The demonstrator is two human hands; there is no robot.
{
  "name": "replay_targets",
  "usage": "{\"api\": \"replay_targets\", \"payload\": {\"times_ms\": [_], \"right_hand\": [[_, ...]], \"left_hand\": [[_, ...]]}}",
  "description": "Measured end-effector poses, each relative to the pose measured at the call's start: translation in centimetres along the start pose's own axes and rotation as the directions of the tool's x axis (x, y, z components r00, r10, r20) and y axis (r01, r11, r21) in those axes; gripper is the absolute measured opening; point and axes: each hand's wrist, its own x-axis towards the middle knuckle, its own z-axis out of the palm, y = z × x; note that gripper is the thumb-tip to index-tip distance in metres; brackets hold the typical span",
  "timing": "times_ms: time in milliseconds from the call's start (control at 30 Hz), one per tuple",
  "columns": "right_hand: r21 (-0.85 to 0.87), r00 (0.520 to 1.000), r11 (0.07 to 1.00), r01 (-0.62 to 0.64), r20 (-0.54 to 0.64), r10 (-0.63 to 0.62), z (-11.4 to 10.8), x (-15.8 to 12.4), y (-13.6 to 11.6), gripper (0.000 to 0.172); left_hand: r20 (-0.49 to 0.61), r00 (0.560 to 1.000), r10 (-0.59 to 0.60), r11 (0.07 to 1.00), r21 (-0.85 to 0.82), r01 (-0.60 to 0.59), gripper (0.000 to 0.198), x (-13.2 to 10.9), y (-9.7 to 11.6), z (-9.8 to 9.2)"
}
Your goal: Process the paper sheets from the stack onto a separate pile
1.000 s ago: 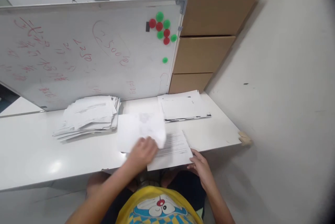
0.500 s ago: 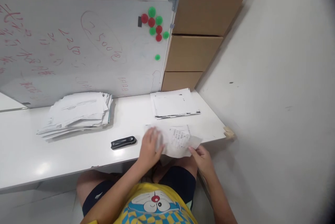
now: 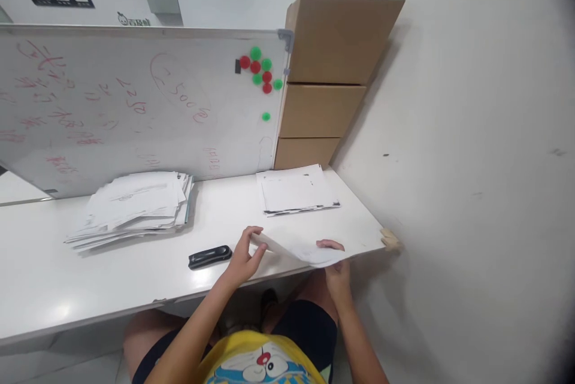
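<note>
A white sheet of paper (image 3: 309,255) is held up over the table's front edge, seen nearly edge-on and slightly bowed. My left hand (image 3: 246,257) pinches its left end between thumb and fingers. At the other end my right hand (image 3: 336,267) grips the paper, its fingers showing behind the sheet and part of the hand hidden by it. Left of my left hand, a black stapler (image 3: 209,257) lies on the table. Beyond the paper rests a small stack of sheets (image 3: 296,189). Whether one sheet or more is in my hands, I cannot tell.
A tall, uneven pile of papers (image 3: 139,201) sits on the white table (image 3: 112,276) at the left. Behind stands a whiteboard (image 3: 215,120) with red writing and several round magnets. Stacked cardboard boxes (image 3: 321,111) stand beside it, near the wall (image 3: 449,192) at right.
The paper has gone from lying spread with its writing visible to being raised and seen edge-on. Both hands now hold its ends. The head view has tilted up a little.
</note>
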Motion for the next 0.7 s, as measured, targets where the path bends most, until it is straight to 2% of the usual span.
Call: {"api": "replay_targets", "payload": {"times_ms": [67,233,367,433,533,633,700], "right_hand": [[-0.008,1.0,1.0,0.019,-0.009,-0.019,0.3,0.2,-0.1,0.035],[0.029,0.985,0.984,-0.174,0.022,0.173,1.5,0.5,0.6,0.036],[0.078,0.995,0.993,-0.093,0.03,0.091,2.0,1.0,0.4,0.025],[0.096,0.994,0.99,-0.099,0.053,0.095,2.1,1.2,0.3,0.021],[0.047,0.99,0.99,-0.131,0.055,0.128,2.1,0.9,0.0,0.022],[-0.048,0.997,0.998,-0.043,0.065,0.047,1.5,-0.1,-1.1,0.021],[-0.075,0.993,0.995,-0.066,0.09,0.073,0.9,-0.8,-2.2,0.022]], "left_hand": [[-0.046,0.999,-0.024,1.0,0.011,0.024,0.027,0.0,-0.3,0.0],[-0.228,0.966,-0.122,0.991,-0.075,0.108,0.027,-1.4,-1.8,1.6],[-0.248,0.961,-0.123,0.992,-0.062,0.111,0.028,-2.5,-2.7,2.2],[-0.264,0.956,-0.129,0.991,-0.063,0.116,0.028,-2.9,-2.6,2.1],[-0.26,0.951,-0.166,0.986,-0.067,0.154,0.03,-3.3,-1.4,1.9],[-0.271,0.941,-0.204,0.979,-0.052,0.197,0.03,-3.7,1.2,1.5],[-0.312,0.925,-0.219,0.975,-0.023,0.223,0.029,-3.8,3.0,0.9]]}}
